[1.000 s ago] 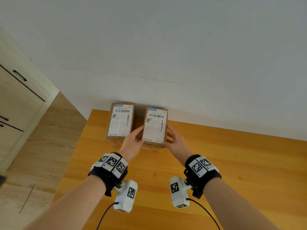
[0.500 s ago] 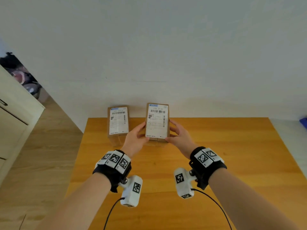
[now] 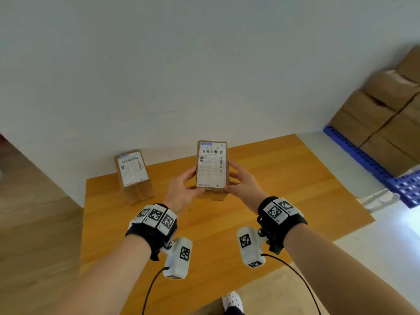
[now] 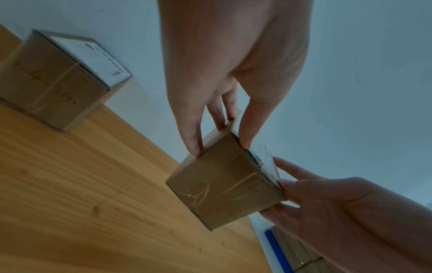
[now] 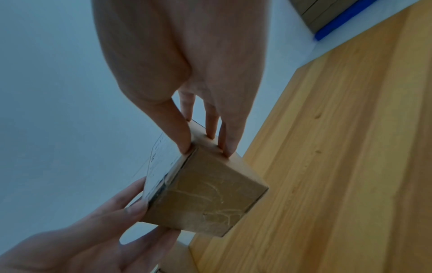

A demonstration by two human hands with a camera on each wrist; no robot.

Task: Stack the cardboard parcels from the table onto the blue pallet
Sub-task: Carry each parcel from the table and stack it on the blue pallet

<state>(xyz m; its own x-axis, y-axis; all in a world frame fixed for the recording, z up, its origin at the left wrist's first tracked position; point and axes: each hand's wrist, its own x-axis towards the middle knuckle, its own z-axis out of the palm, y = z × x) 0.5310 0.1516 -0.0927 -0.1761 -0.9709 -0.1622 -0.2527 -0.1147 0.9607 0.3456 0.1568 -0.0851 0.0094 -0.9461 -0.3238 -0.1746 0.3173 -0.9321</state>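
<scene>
A cardboard parcel (image 3: pixel 211 165) with a white shipping label hangs above the wooden table (image 3: pixel 284 185), held between both hands. My left hand (image 3: pixel 185 187) grips its left side, thumb on the labelled top and fingers along the side (image 4: pixel 219 127). My right hand (image 3: pixel 241 183) grips the right side the same way (image 5: pixel 205 136). The parcel's taped end (image 4: pixel 224 190) faces both wrist cameras (image 5: pixel 205 195). A second labelled parcel (image 3: pixel 133 176) stands on the table's far left corner. The blue pallet (image 3: pixel 372 164) lies on the floor at the right.
Stacked cardboard parcels (image 3: pixel 391 114) stand on the pallet against the wall at the far right. A white wall runs behind the table. Wooden floor (image 3: pixel 34 223) lies left of the table, pale floor (image 3: pixel 386 258) to its right. A white shoe (image 3: pixel 231 300) shows below.
Both hands have lifted the right-hand parcel off the table and carried it rightward. My view has turned right, bringing the blue pallet and its stacked parcels into sight.
</scene>
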